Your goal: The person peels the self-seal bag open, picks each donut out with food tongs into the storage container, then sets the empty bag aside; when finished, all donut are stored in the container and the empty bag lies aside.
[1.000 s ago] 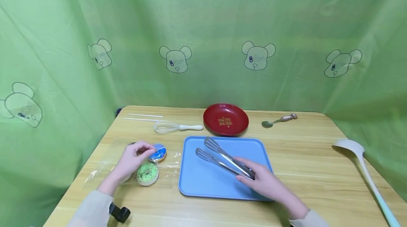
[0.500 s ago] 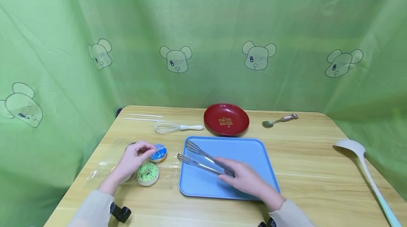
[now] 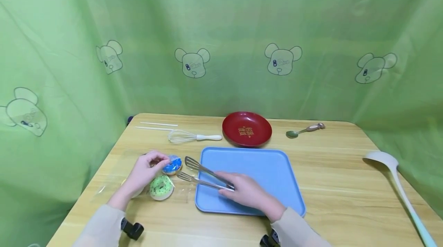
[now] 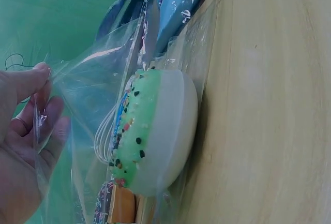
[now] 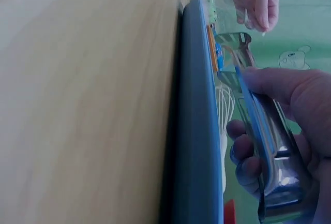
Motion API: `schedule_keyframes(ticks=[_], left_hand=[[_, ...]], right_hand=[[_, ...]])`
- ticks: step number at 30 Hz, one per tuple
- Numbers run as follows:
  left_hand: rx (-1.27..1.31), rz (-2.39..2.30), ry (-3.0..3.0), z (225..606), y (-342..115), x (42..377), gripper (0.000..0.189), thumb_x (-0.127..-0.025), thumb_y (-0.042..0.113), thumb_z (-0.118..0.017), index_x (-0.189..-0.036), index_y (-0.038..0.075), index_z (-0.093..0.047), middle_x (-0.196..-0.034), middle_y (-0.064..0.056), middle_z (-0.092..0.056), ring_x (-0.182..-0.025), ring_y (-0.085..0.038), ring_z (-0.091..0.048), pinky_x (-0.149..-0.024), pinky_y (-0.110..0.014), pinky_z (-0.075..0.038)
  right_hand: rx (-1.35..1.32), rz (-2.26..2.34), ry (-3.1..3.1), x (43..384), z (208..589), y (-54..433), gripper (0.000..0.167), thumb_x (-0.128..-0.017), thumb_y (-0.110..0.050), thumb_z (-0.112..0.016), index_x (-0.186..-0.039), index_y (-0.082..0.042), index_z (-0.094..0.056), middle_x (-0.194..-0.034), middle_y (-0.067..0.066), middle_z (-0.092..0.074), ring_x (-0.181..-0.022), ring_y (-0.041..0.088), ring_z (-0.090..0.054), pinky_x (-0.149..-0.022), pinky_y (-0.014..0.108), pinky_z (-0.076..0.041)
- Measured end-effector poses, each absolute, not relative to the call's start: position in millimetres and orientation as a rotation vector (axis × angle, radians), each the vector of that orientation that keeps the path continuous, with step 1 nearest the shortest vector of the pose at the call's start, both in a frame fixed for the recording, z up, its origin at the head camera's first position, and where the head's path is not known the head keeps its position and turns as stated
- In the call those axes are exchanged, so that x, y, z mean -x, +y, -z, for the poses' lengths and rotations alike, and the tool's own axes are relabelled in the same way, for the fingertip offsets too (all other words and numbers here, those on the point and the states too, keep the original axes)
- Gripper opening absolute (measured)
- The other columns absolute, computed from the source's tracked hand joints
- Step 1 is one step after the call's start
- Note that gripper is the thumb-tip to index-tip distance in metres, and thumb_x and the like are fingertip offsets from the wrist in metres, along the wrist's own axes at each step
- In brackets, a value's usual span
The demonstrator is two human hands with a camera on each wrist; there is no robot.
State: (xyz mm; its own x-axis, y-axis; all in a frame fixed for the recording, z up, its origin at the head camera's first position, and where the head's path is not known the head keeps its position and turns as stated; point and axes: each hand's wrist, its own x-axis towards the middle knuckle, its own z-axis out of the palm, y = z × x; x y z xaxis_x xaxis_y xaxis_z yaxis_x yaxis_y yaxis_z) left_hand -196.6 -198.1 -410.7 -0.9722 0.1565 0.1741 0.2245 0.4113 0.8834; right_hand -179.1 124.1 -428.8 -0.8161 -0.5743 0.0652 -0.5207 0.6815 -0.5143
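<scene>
My left hand pinches the edge of a clear plastic bag and lifts it up. Inside the bag lie a green-iced donut with dark sprinkles, a blue-iced donut and a brown one, partly hidden. My right hand grips metal tongs above the blue tray. The tongs' two slotted ends are spread apart and point left, close to the blue donut and the bag's mouth. In the right wrist view, thumb and fingers wrap round the tongs' handle.
Behind the tray sits a red plate with gold characters. A white whisk and two white chopsticks lie at the back left. A small spoon is at the back right, and a long ladle lies along the right edge.
The tongs and my right hand have moved left over the tray, bringing the spread tips up to the bag. My left hand has stayed almost still, holding the bag.
</scene>
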Motion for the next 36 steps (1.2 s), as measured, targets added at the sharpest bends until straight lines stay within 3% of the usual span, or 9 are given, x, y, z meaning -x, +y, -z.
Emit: schedule_keyframes(ticks=[7, 12, 24, 31, 36], left_hand=[[0.389, 1.621, -2.544, 423.0, -201.8, 204.1, 0.018, -0.088, 0.026, -0.065, -0.098, 0.011, -0.066, -0.096, -0.002, -0.063, -0.088, -0.022, -0.056, -0.075, -0.027, -0.049], [0.365, 1.637, -2.555, 417.0, -198.3, 201.6, 0.017, -0.088, 0.021, -0.064, -0.099, 0.008, -0.066, -0.098, -0.004, -0.063, -0.090, -0.021, -0.056, -0.077, -0.025, -0.048], [0.365, 1.577, -2.535, 395.0, -184.9, 188.9, 0.013, -0.090, 0.011, -0.061, -0.099, 0.003, -0.064, -0.098, -0.005, -0.063, -0.090, -0.020, -0.055, -0.077, -0.026, -0.047], [0.345, 1.575, -2.510, 397.0, -183.0, 188.9, 0.013, -0.090, 0.011, -0.061, -0.099, 0.002, -0.065, -0.099, -0.005, -0.062, -0.095, -0.019, -0.054, -0.086, -0.035, -0.043], [0.349, 1.571, -2.506, 405.8, -185.9, 194.0, 0.016, -0.091, 0.012, -0.061, -0.100, 0.001, -0.065, -0.101, -0.005, -0.062, -0.097, -0.019, -0.054, -0.088, -0.035, -0.043]], right_hand=[[0.903, 0.766, 2.828, 182.2, 430.1, 105.2, 0.056, -0.085, -0.034, -0.067, -0.135, -0.020, -0.049, -0.084, -0.007, -0.055, -0.071, 0.009, -0.049, -0.062, 0.025, -0.041], [0.880, 0.706, 2.885, 183.4, 430.3, 94.9, 0.057, -0.084, -0.035, -0.068, -0.136, -0.022, -0.048, -0.074, -0.007, -0.049, -0.065, 0.009, -0.046, -0.055, 0.025, -0.040], [0.863, 0.652, 2.903, 180.7, 430.0, 87.2, 0.056, -0.084, -0.033, -0.068, -0.136, -0.021, -0.048, -0.071, -0.006, -0.046, -0.061, 0.009, -0.044, -0.048, 0.024, -0.038], [0.878, 0.644, 2.922, 180.3, 430.1, 80.7, 0.055, -0.085, -0.032, -0.067, -0.135, -0.018, -0.049, -0.086, 0.000, -0.058, -0.064, 0.009, -0.046, -0.053, 0.025, -0.041], [0.913, 0.628, 2.932, 179.8, 432.0, 81.1, 0.053, -0.086, -0.033, -0.065, -0.134, -0.016, -0.049, -0.084, -0.001, -0.059, -0.064, 0.008, -0.047, -0.057, 0.026, -0.044]])
